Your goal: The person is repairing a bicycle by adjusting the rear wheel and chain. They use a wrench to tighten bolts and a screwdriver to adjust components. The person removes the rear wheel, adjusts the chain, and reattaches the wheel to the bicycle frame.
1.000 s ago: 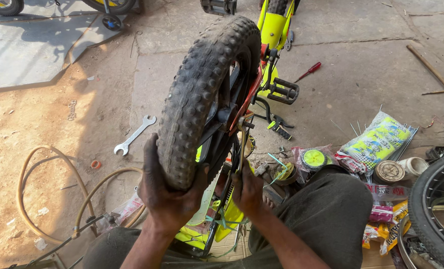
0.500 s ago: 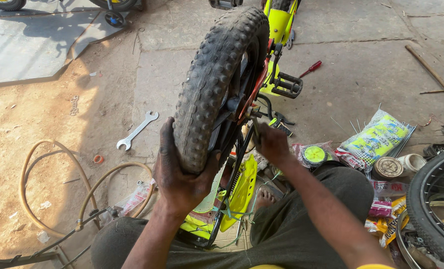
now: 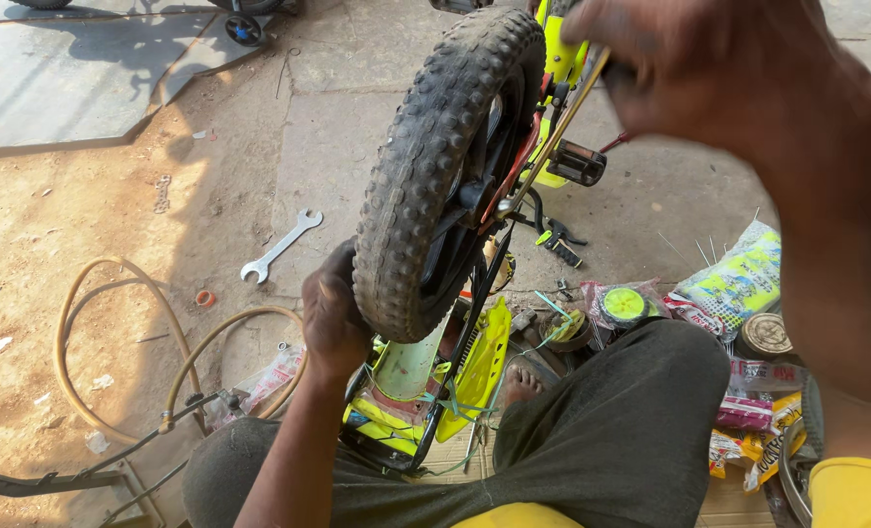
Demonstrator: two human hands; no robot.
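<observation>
A small upturned bicycle with a yellow-green frame (image 3: 474, 376) lies between my legs. Its knobbly black tyre (image 3: 425, 176) stands upright in the middle of the view. My left hand (image 3: 333, 313) grips the tyre's lower left edge. Close to the camera at the top right, blurred, my right hand (image 3: 738, 83) is closed on a thin tan rod (image 3: 553, 132). The rod slants down to the wheel's hub. My bare foot (image 3: 523, 381) rests beside the frame.
A silver spanner (image 3: 281, 244) lies on the concrete to the left, and a tan hose (image 3: 112, 332) loops over the dirt. Black pliers (image 3: 558, 240), a green-lidded tin (image 3: 623, 305), bright packets (image 3: 738, 279) and a round tin (image 3: 766, 334) crowd the right.
My right hand has left the hub area and risen toward the camera, now holding the thin rod. My left hand stays on the tyre.
</observation>
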